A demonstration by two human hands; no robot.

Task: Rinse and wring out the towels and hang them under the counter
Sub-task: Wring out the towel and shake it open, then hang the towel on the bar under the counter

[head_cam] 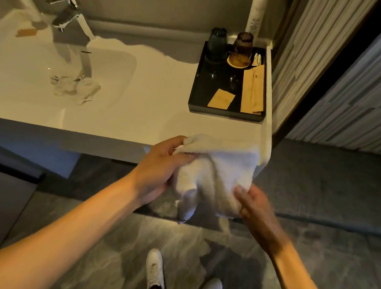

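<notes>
My left hand (160,164) grips a white towel (214,176) in front of the table (127,118) edge. My right hand (252,204) holds its low corner. Another towel (74,87) lies in the sink (19,64).

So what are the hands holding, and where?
A white towel. The left hand grips its upper left edge; the right hand touches its lower right corner.

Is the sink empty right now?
No, a crumpled white cloth lies in the sink basin below the faucet.
</notes>
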